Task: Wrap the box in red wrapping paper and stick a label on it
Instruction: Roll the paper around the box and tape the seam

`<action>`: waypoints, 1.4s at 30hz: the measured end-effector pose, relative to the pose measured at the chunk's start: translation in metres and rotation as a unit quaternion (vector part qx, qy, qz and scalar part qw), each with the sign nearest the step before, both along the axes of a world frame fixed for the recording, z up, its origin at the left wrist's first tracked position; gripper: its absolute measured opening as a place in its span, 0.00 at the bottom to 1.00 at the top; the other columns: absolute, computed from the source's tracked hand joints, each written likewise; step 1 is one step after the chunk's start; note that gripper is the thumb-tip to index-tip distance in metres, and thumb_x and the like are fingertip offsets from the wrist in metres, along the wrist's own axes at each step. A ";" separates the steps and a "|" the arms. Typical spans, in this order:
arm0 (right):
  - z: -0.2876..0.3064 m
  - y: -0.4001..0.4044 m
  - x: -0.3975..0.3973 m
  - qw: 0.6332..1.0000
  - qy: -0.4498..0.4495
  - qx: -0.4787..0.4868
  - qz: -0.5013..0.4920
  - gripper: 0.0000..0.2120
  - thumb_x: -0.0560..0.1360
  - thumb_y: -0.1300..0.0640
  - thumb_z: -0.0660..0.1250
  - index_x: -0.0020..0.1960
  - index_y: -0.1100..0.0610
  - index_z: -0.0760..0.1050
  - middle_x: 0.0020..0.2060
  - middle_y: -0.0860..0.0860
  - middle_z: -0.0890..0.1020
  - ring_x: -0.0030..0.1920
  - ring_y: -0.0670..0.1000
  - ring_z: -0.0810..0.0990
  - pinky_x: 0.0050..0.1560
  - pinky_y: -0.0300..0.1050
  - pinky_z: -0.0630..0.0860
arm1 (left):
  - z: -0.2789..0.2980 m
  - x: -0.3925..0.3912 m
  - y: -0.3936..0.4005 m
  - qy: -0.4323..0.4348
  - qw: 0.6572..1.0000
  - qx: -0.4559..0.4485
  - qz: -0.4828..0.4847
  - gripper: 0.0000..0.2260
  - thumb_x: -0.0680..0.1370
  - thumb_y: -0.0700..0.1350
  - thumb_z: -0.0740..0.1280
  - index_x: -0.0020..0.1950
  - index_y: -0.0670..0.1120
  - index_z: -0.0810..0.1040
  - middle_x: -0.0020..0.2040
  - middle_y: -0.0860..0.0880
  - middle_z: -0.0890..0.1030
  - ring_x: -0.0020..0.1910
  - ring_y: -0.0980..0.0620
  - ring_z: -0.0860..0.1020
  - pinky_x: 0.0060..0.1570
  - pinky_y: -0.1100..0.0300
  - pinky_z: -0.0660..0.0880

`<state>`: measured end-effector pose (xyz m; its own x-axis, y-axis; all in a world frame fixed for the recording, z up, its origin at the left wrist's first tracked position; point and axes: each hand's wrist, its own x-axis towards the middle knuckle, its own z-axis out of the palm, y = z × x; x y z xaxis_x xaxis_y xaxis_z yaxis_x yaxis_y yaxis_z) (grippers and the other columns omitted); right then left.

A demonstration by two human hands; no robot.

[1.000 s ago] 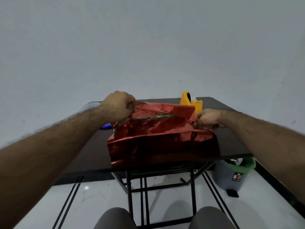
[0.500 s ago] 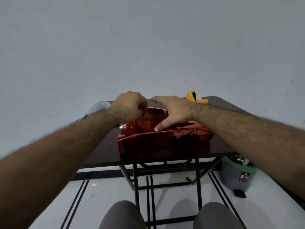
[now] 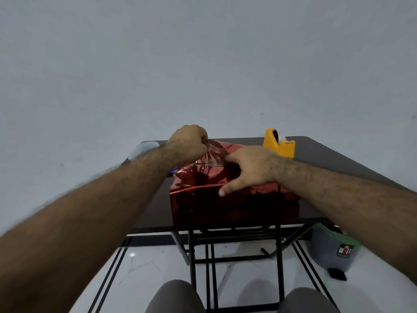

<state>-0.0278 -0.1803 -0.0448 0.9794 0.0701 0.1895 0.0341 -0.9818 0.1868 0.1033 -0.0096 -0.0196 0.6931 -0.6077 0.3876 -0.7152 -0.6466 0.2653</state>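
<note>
Head view is showing the box (image 3: 234,199) sitting mid-frame at the table's (image 3: 334,168) near edge, long axis running left-right. Left hand (image 3: 188,141) is pinching the red wrapping paper (image 3: 216,154) above its far-left top; right hand (image 3: 248,168) is pressing flat, fingers straight, nearer the tape dispenser (image 3: 278,145).

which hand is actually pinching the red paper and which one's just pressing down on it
The left hand pinches the red wrapping paper in a closed fist at the far left edge. The right hand only lies on top of the box, fingers spread.

left hand (image 3: 188,141) fisted, right hand (image 3: 249,169) spread flat
</note>
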 end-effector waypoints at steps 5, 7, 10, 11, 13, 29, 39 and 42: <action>0.005 0.005 -0.002 0.998 0.045 -0.047 -0.018 0.55 0.49 0.10 0.62 0.59 0.49 0.81 0.45 0.44 0.84 0.46 0.49 0.82 0.46 0.48 0.83 | 0.004 0.002 -0.004 -0.006 1.000 0.003 0.026 0.07 0.75 0.39 0.67 0.39 0.49 0.78 0.38 0.50 0.81 0.39 0.51 0.80 0.34 0.60 0.70; 0.004 0.008 -0.003 0.998 0.047 -0.048 -0.012 0.57 0.50 0.10 0.61 0.63 0.50 0.81 0.45 0.45 0.85 0.46 0.49 0.83 0.47 0.49 0.83 | 0.006 0.004 -0.005 -0.009 0.999 -0.001 0.045 0.07 0.76 0.40 0.67 0.39 0.49 0.79 0.37 0.50 0.81 0.38 0.49 0.80 0.34 0.60 0.70; 0.002 0.010 -0.012 0.998 0.053 -0.038 -0.005 0.58 0.53 0.10 0.61 0.70 0.48 0.78 0.53 0.44 0.86 0.53 0.49 0.83 0.54 0.50 0.83 | 0.005 0.006 -0.004 -0.009 0.998 -0.001 0.064 0.05 0.75 0.41 0.68 0.45 0.49 0.83 0.38 0.50 0.82 0.40 0.47 0.81 0.40 0.56 0.78; 0.002 0.011 -0.015 0.998 0.054 -0.036 -0.010 0.59 0.53 0.10 0.61 0.71 0.48 0.77 0.56 0.44 0.85 0.56 0.49 0.83 0.55 0.51 0.82 | 0.005 0.006 -0.004 -0.006 0.998 0.000 0.068 0.05 0.75 0.42 0.67 0.44 0.49 0.83 0.39 0.50 0.82 0.41 0.47 0.82 0.42 0.56 0.79; -0.001 0.014 -0.017 0.997 0.054 -0.044 -0.033 0.58 0.54 0.11 0.61 0.71 0.48 0.77 0.57 0.46 0.85 0.57 0.51 0.83 0.56 0.52 0.82 | 0.003 0.005 -0.004 -0.009 0.998 0.001 0.064 0.07 0.75 0.41 0.67 0.39 0.51 0.78 0.38 0.52 0.80 0.42 0.47 0.80 0.41 0.58 0.74; -0.003 -0.002 -0.022 0.989 -0.126 -0.057 -0.056 0.75 0.51 0.12 0.65 0.86 0.49 0.45 0.86 0.51 0.50 0.85 0.52 0.49 0.83 0.62 0.44 | -0.032 -0.027 0.026 -0.106 0.992 0.053 -0.051 0.07 0.82 0.48 0.70 0.53 0.53 0.88 0.49 0.55 0.87 0.51 0.49 0.83 0.50 0.56 0.75; -0.013 -0.003 -0.006 0.986 -0.062 -0.153 -0.016 0.45 0.63 0.11 0.50 0.52 0.46 0.83 0.37 0.43 0.82 0.42 0.48 0.79 0.64 0.52 0.68 | -0.038 -0.034 0.026 -0.190 0.970 0.110 -0.106 0.15 0.80 0.45 0.66 0.60 0.61 0.87 0.54 0.57 0.88 0.54 0.52 0.85 0.62 0.51 0.76; -0.021 -0.005 -0.006 0.986 -0.079 -0.145 -0.011 0.46 0.64 0.12 0.49 0.53 0.47 0.83 0.36 0.43 0.82 0.41 0.47 0.79 0.61 0.50 0.69 | -0.038 -0.032 0.032 -0.182 0.969 0.126 -0.108 0.19 0.80 0.45 0.65 0.63 0.64 0.85 0.57 0.60 0.87 0.56 0.55 0.84 0.64 0.53 0.74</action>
<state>-0.0341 -0.1854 -0.0654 0.9412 0.1221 0.3151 -0.0392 -0.8868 0.4605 0.0713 0.0228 -0.0575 0.3847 -0.8304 0.4032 -0.8580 -0.4827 -0.1757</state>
